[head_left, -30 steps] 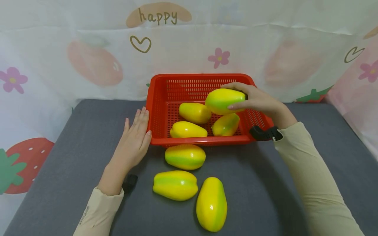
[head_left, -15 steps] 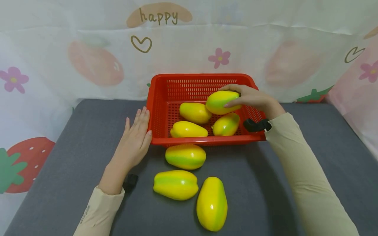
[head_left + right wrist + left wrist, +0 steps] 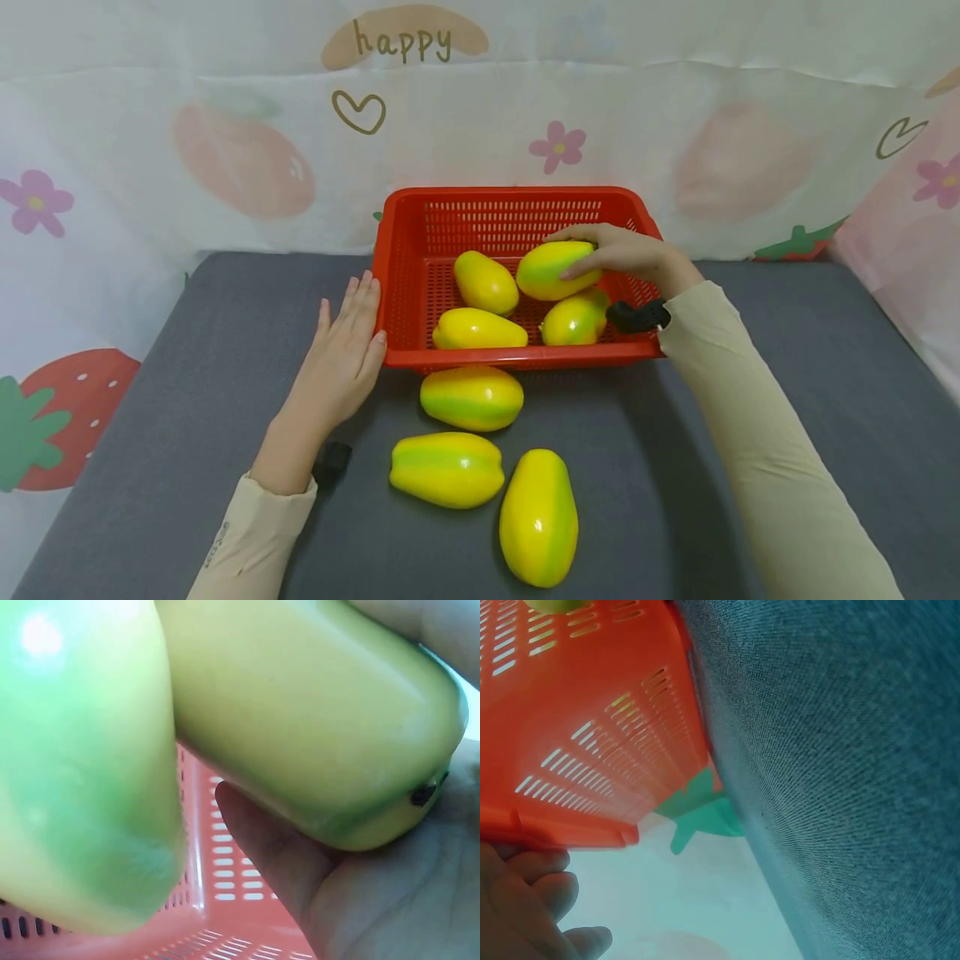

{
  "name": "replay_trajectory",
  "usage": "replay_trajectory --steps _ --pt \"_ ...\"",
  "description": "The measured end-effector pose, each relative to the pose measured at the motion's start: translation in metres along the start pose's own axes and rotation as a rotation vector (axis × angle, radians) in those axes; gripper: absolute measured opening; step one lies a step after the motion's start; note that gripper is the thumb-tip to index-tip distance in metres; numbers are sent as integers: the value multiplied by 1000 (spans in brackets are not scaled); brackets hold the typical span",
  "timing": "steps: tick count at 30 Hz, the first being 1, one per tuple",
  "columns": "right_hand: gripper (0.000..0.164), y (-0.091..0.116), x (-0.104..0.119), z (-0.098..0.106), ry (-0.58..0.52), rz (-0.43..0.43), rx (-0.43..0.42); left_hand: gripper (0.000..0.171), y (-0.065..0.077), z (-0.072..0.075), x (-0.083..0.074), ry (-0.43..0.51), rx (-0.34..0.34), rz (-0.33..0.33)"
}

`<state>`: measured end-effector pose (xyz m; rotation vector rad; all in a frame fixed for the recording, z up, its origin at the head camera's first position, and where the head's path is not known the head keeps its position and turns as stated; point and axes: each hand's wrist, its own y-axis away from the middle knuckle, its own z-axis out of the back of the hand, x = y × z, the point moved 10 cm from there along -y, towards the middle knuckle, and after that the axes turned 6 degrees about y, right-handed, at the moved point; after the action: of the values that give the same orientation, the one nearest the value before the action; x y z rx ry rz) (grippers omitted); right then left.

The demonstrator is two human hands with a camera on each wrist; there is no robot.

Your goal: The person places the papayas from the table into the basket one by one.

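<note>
My right hand (image 3: 630, 254) grips a yellow-green papaya (image 3: 551, 271) inside the red basket (image 3: 517, 358), toward its right side. In the right wrist view, thumb and fingers wrap the held papaya (image 3: 322, 712), and another papaya (image 3: 82, 765) is close beside it. Three more papayas are in the basket: one at the back left (image 3: 486, 283), one at the front left (image 3: 480, 329), one at the front right (image 3: 576, 318). With fingers straight, my left hand (image 3: 341, 354) rests against the basket's left side; the left wrist view shows its fingertips (image 3: 547, 889) at the rim.
In front of the basket, three papayas lie on the grey cloth-covered table (image 3: 225, 375): one (image 3: 471, 400) right by the basket, one (image 3: 447, 471) nearer, one (image 3: 538, 518) upright in view at the front. A printed curtain (image 3: 465, 125) hangs behind the basket.
My right hand has moved left and down with its papaya, deeper into the basket. The back-left papaya has turned and shifted slightly left. My left hand has stayed in place.
</note>
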<state>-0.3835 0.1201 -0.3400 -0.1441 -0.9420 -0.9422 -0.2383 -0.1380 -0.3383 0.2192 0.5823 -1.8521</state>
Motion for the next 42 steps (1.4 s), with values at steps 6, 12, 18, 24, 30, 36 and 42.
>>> replay_trajectory --steps 6,12,18,24,30,36,42 --pt "62 -7 -1 -7 32 -19 30 61 0 0 0 1 -1 -2" --pt "62 -11 -2 -12 95 -44 38 60 0 0 0 3 1 0" --pt "66 -13 -1 -23 142 -46 108 61 0 0 0 2 6 3" --pt "69 -13 0 -28 209 -37 149 61 0 0 0 -2 5 3" --pt "70 -14 0 -28 228 -43 145 60 0 0 0 -4 8 5" --pt "66 -14 0 -26 248 -50 116 61 0 0 0 -8 6 4" --pt "62 -16 2 -24 235 -9 99 61 0 0 0 -6 6 6"
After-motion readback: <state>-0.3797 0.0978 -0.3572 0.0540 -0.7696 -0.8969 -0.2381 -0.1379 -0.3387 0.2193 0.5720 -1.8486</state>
